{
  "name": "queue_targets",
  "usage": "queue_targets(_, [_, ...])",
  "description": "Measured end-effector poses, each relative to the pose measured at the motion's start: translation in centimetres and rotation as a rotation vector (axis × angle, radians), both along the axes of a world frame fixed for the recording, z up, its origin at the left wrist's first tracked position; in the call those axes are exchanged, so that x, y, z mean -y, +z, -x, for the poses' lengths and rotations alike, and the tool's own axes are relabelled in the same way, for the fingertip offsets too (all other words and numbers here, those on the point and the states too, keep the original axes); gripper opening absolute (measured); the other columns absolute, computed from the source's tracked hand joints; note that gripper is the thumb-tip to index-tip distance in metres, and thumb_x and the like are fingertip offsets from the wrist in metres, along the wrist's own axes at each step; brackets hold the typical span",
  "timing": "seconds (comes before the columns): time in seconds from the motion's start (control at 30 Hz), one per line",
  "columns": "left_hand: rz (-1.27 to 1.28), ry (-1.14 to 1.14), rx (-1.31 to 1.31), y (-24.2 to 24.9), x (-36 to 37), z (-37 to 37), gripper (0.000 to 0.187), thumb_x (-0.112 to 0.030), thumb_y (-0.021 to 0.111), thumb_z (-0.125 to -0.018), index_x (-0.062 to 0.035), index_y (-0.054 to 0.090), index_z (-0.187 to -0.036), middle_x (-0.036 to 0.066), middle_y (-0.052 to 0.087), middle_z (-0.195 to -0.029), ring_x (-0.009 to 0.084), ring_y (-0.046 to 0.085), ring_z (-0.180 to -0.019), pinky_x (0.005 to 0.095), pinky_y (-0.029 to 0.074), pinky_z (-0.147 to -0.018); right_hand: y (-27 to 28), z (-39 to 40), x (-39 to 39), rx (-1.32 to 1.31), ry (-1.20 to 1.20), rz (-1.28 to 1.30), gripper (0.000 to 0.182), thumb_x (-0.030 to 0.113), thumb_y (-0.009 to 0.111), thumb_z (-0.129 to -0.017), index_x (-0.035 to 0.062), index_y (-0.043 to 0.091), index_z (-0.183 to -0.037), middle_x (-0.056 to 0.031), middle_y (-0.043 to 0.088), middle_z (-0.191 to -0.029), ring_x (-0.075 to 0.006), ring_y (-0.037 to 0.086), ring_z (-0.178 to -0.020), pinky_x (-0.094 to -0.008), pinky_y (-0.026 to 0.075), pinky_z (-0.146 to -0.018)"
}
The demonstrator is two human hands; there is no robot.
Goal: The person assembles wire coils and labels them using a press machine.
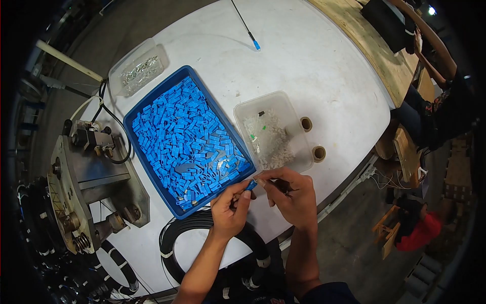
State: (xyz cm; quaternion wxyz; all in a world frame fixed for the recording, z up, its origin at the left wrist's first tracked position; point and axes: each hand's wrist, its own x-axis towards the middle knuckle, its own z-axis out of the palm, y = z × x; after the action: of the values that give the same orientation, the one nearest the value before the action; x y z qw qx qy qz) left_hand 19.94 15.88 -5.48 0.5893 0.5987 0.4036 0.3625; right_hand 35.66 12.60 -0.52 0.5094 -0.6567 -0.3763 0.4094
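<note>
My left hand [232,209] pinches a small blue connector [251,185] between thumb and fingertips, at the near right corner of the blue tray [200,83]. Thumb and forefinger of my right hand [292,196] are pressed together at the connector's far end, on something too small to make out. Several blue connector pieces [177,137] fill the tray in a loose heap. Just beyond my right hand stands a clear plastic tub [298,142] with small whitish parts and a few green ones. A coil of black cable [174,240] lies below my left wrist.
To the left stands a metal bench press [101,177]. A clear box [139,71] with small metallic parts sits at the back. One black cable with a blue tip [256,45] lies far off. Two cardboard tubes [319,153] stand right of the tub. Other people [420,230] are at right.
</note>
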Motion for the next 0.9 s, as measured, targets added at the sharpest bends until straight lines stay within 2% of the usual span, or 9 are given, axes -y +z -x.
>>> queue_targets(0.03, [-0.002,0.001,0.001,-0.1,0.0,-0.2,0.019,-0.001,0.057,-0.094,0.0058,0.063,-0.11,0.009,0.069,-0.086,0.0112,0.063,-0.076,0.0238,0.049,-0.071,0.0,0.2,0.0,0.001,0.001,-0.002,0.013,-0.002,0.068,-0.085,0.0011,0.069,-0.098,-0.004,0.065,-0.064,-0.0057,0.06,-0.053,-0.0207,0.044,-0.049])
queue_targets(0.1, [-0.032,0.041,0.089,-0.3,0.1,-0.5,0.02,-0.001,0.056,-0.095,0.0052,0.059,-0.113,0.007,0.067,-0.084,0.0085,0.059,-0.072,0.0224,0.047,-0.067,0.0,1.0,0.1,-0.162,-0.038,-0.048,0.02,-0.002,0.067,-0.086,-0.0011,0.067,-0.106,-0.0076,0.069,-0.077,-0.0081,0.065,-0.062,-0.0214,0.05,-0.054])
queue_targets(0.13, [-0.034,0.042,0.088,-0.2,0.1,-0.4,0.02,-0.001,0.056,-0.095,0.0052,0.059,-0.113,0.007,0.067,-0.084,0.0085,0.059,-0.072,0.0224,0.047,-0.067,0.1,1.7,-0.1,-0.164,-0.036,-0.049,0.02,-0.002,0.067,-0.086,-0.0011,0.067,-0.106,-0.0076,0.069,-0.077,-0.0081,0.065,-0.062,-0.0214,0.05,-0.054])
queue_targets(0.2, [0.069,0.071,0.142,0.0,0.1,-0.2,0.021,0.0,0.055,-0.097,0.0064,0.056,-0.116,0.01,0.071,-0.089,0.0079,0.064,-0.075,0.0203,0.049,-0.064,0.3,3.2,-0.5,-0.191,-0.164,-0.098,0.029,-0.004,0.067,-0.086,-0.0031,0.063,-0.115,-0.0119,0.071,-0.093,-0.0109,0.068,-0.073,-0.0229,0.054,-0.062])
queue_targets(0.23, [0.067,0.075,0.141,0.0,0.1,-0.2,0.021,0.0,0.055,-0.097,0.0064,0.056,-0.116,0.01,0.071,-0.089,0.0079,0.064,-0.075,0.0203,0.049,-0.064,0.3,3.5,-0.4,-0.154,-0.153,-0.071,0.034,-0.005,0.067,-0.085,-0.0031,0.061,-0.119,-0.0141,0.07,-0.1,-0.0114,0.069,-0.077,-0.0236,0.056,-0.064])
queue_targets(0.3, [0.073,0.094,0.12,0.1,0.1,-0.3,0.02,-0.004,0.055,-0.097,0.0034,0.053,-0.116,0.001,0.061,-0.077,0.0031,0.048,-0.064,0.0192,0.038,-0.057,-0.4,3.9,-0.3,-0.143,-0.15,-0.075,0.036,-0.005,0.067,-0.085,-0.0028,0.061,-0.12,-0.0139,0.07,-0.1,-0.0107,0.068,-0.076,-0.0231,0.055,-0.063])
queue_targets(0.43, [0.033,0.078,0.107,0.0,0.2,-0.2,0.017,-0.004,0.055,-0.097,0.003,0.053,-0.113,0.003,0.063,-0.079,0.0033,0.05,-0.065,0.019,0.04,-0.058,-0.2,3.7,-0.4,-0.184,-0.138,-0.029,0.039,-0.003,0.068,-0.086,-0.0022,0.061,-0.124,-0.0135,0.071,-0.099,-0.0085,0.066,-0.072,-0.0218,0.053,-0.06])
queue_targets(0.63, [-0.087,0.06,0.013,-0.5,0.1,0.1,0.015,-0.003,0.058,-0.097,0.0034,0.055,-0.109,0.006,0.069,-0.085,0.0041,0.056,-0.068,0.0191,0.044,-0.06,-0.2,3.4,-0.3,-0.127,-0.104,0.015,0.036,-0.002,0.068,-0.086,-0.0023,0.063,-0.122,-0.012,0.072,-0.095,-0.0068,0.064,-0.066,-0.0213,0.051,-0.058])
queue_targets(0.9, [-0.123,0.076,-0.028,-0.5,0.2,0.0,0.013,0.0,0.058,-0.096,0.0047,0.055,-0.107,0.01,0.071,-0.088,0.0081,0.063,-0.077,0.0208,0.049,-0.066,-0.3,2.9,-0.3,-0.123,-0.066,0.027,0.035,0.0,0.069,-0.086,-0.0025,0.064,-0.121,-0.0119,0.072,-0.091,-0.0087,0.066,-0.065,-0.0217,0.053,-0.058])
